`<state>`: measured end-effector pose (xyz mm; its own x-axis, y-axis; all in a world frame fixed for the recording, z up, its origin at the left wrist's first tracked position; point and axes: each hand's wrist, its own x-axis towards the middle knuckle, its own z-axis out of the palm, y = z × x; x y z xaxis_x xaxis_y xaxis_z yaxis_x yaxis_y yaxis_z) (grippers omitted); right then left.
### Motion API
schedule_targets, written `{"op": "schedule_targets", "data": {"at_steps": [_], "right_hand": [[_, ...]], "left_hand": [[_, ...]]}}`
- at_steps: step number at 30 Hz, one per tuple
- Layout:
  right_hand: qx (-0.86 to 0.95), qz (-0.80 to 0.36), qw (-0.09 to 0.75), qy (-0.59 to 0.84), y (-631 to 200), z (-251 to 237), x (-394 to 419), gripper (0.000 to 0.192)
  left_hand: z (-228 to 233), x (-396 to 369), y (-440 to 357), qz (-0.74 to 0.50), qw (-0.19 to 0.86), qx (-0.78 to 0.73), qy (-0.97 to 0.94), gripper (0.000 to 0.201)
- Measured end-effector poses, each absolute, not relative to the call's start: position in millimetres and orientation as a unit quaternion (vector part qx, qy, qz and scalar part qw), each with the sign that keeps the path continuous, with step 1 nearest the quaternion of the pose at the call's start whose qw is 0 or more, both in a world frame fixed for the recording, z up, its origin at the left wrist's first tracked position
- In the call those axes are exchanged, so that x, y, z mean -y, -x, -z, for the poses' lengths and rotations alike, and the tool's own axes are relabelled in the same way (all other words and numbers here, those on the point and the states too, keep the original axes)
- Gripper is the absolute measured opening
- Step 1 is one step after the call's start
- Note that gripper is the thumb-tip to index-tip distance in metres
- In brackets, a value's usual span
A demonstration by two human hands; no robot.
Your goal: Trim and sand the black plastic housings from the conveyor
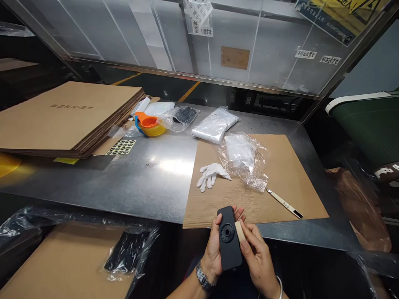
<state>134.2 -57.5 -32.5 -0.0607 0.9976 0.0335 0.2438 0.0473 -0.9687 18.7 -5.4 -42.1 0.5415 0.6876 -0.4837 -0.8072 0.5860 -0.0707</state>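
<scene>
My left hand (213, 249) grips a flat black oblong part (229, 238) with a round ribbed hub on its face, held upright just in front of the table's near edge. My right hand (257, 259) presses a small beige block (240, 231) against the part's right side with thumb and fingers. A watch sits on my left wrist and a bangle on my right.
A steel table (149, 174) carries a brown cardboard sheet (280, 178), a white glove (212, 174), crumpled clear bags (245, 160), a thin knife (285, 203), a stack of flat cartons (68, 116), a sticker sheet (121, 147) and an orange-yellow tape dispenser (151, 125). A carton with bagged black parts (124, 251) lies at lower left.
</scene>
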Motion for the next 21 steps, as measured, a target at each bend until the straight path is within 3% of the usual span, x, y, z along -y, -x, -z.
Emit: {"op": "schedule_targets", "data": {"at_steps": [4, 9, 14, 18, 21], "right_hand": [[0.644, -0.371, 0.451, 0.493, -135, 31, 70, 0.044], [0.738, -0.157, 0.447, 0.48, -129, 35, 75, 0.05], [0.775, 0.01, 0.423, 0.469, -131, 52, 75, 0.053], [0.757, 0.039, 0.397, 0.518, -160, 70, 63, 0.059], [0.715, 0.024, 0.363, 0.597, -184, 83, 39, 0.057]], "left_hand": [[34, -7, -17, -0.45, 0.847, -0.239, 0.154, 0.024], [25, -13, -20, -0.504, 0.788, -0.317, 0.157, 0.019], [23, -15, -15, -0.45, 0.824, -0.307, 0.157, 0.028], [19, -10, -5, -0.478, 0.812, -0.32, 0.094, 0.029], [20, 1, 1, -0.54, 0.758, -0.348, -0.11, 0.048]]}}
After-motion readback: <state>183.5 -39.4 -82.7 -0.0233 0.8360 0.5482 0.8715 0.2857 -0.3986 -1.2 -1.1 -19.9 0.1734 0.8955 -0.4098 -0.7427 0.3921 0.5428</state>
